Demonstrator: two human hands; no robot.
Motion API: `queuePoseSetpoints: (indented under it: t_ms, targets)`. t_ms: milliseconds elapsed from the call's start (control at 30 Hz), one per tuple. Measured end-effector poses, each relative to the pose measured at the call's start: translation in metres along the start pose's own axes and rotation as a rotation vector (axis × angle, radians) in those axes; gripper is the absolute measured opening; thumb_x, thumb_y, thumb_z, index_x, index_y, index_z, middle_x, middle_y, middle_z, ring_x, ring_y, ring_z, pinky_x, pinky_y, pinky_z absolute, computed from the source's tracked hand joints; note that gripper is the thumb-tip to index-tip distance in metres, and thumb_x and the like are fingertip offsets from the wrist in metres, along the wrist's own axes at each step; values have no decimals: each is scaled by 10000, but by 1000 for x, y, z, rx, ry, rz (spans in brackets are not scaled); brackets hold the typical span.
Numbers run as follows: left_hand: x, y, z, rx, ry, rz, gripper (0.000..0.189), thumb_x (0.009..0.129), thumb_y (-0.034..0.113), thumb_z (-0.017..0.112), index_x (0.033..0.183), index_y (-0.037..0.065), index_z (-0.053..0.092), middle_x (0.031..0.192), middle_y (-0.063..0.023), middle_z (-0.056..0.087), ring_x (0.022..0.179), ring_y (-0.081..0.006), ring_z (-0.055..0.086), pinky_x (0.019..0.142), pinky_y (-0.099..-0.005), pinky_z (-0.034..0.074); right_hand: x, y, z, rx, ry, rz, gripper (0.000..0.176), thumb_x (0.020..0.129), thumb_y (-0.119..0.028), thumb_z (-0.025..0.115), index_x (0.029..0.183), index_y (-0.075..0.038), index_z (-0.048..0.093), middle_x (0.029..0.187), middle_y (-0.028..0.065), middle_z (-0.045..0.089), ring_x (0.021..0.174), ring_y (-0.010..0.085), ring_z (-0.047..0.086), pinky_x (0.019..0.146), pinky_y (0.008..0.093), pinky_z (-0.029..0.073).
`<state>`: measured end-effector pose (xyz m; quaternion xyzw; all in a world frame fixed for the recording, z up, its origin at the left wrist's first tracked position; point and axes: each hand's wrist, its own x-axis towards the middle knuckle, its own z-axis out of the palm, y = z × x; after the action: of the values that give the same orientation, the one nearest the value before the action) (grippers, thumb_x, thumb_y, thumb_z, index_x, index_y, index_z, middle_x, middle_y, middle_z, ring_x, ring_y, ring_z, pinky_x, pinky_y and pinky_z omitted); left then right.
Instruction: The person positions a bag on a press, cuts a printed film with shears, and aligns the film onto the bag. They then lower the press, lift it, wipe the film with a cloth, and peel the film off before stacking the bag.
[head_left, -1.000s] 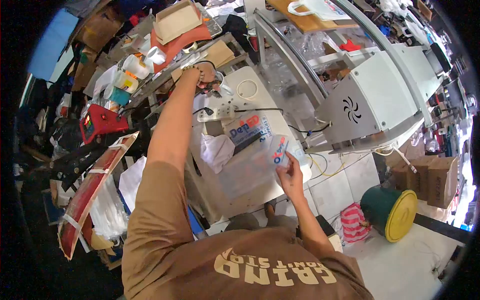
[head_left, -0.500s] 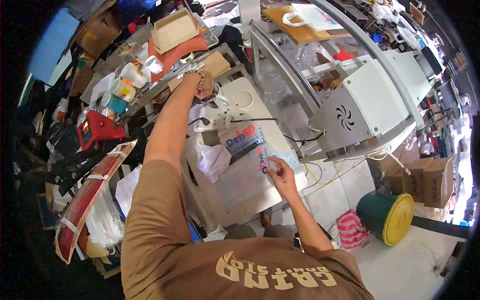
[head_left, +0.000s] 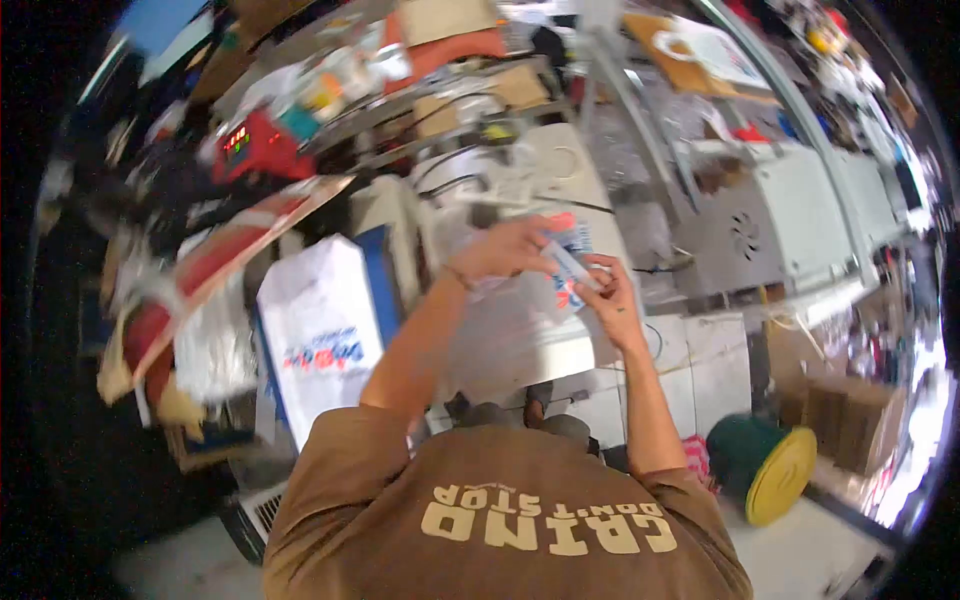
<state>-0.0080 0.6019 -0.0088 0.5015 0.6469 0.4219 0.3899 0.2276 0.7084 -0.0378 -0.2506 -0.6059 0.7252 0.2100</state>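
Observation:
Both hands are over the light-coloured work table. My left hand has its fingers closed at the upper left end of a small white strip. At the strip's lower right end, my right hand pinches it between thumb and fingers. Beneath the strip lies a clear plastic sheet with red and blue print. A power strip with dark cords rests farther back on the table. Motion blurs the picture.
A red device with a lit display stands at the left, near a white printed bag. Right of the table is a grey metal machine. A green bin with a yellow lid stands on the floor.
My left hand has come back from the table's far end to my right hand, and both now hold the white strip. The view has shifted, showing the white printed bag at left.

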Motion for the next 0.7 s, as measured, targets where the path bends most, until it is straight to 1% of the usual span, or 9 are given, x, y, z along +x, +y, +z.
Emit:
queuePoseSetpoints:
  t_ms: [33, 100, 233, 333, 400, 533, 600, 667, 700]
  targets:
    - [-25, 2, 12, 104, 79, 47, 390, 861, 141, 825, 1203, 36, 670, 976, -54, 715, 842, -153, 674, 783, -321, 552, 1, -1, 5, -57, -52, -28, 476, 892, -12, 745, 1329, -60, 561, 1053, 66, 745, 732, 64, 585, 635, 230, 459]
    - [-73, -16, 33, -264, 185, -70, 422, 829, 154, 849, 1195, 30, 680, 920, -43, 714, 804, -145, 665, 737, -315, 547, -6, -18, 28, -111, -150, -23, 468, 885, -32, 759, 1316, -53, 577, 986, 58, 748, 707, 47, 566, 609, 225, 437]
    - [-177, 30, 42, 143, 572, -240, 340, 842, 127, 829, 1134, 16, 693, 824, -40, 722, 772, -118, 681, 694, -307, 554, -14, -3, 77, -116, -225, 51, 388, 847, -29, 812, 1195, -24, 641, 916, 36, 733, 689, 31, 540, 598, 213, 412]
    - [-247, 17, 59, -79, 874, -210, 305, 865, 122, 809, 1124, 17, 687, 849, -40, 727, 757, -113, 673, 685, -304, 552, -40, 6, 129, -72, -289, 35, 357, 826, -47, 848, 1129, -15, 661, 844, 14, 709, 687, 30, 549, 590, 210, 408]
    - [-292, 9, 56, -58, 893, -191, 296, 866, 103, 810, 1114, 32, 665, 860, -43, 724, 752, -109, 670, 668, -299, 546, -58, 8, 167, -148, -321, 42, 355, 824, -77, 863, 1110, -5, 664, 765, -19, 648, 683, 36, 552, 589, 209, 405]
    - [-370, -20, 59, -387, 1017, -194, 311, 877, 129, 827, 1032, 38, 572, 762, -45, 635, 672, -96, 607, 593, -299, 506, -92, 22, 232, -280, -379, 7, 335, 816, -93, 880, 1060, 4, 672, 716, -22, 637, 642, 42, 554, 573, 210, 431]
    - [-410, -34, 51, -11, 1048, -293, 285, 888, 116, 815, 996, 34, 565, 762, -58, 630, 672, -129, 629, 598, -310, 513, -111, 25, 265, -265, -373, 22, 314, 817, -91, 878, 1042, -1, 677, 704, -13, 639, 634, 59, 565, 581, 226, 452]
    - [-447, -49, 42, -158, 940, -353, 230, 895, 116, 799, 978, -1, 619, 785, -95, 655, 697, -188, 670, 636, -338, 538, -126, 33, 295, -479, -398, -166, 282, 829, -92, 866, 1026, -8, 682, 716, -1, 659, 628, 73, 572, 578, 245, 460]
    - [-462, -57, 35, -92, 970, -267, 197, 895, 110, 793, 964, -11, 654, 810, -113, 673, 706, -201, 679, 650, -340, 544, -135, 35, 313, -460, -376, -136, 263, 849, -92, 847, 1031, 4, 684, 735, 26, 681, 647, 88, 594, 600, 263, 482]
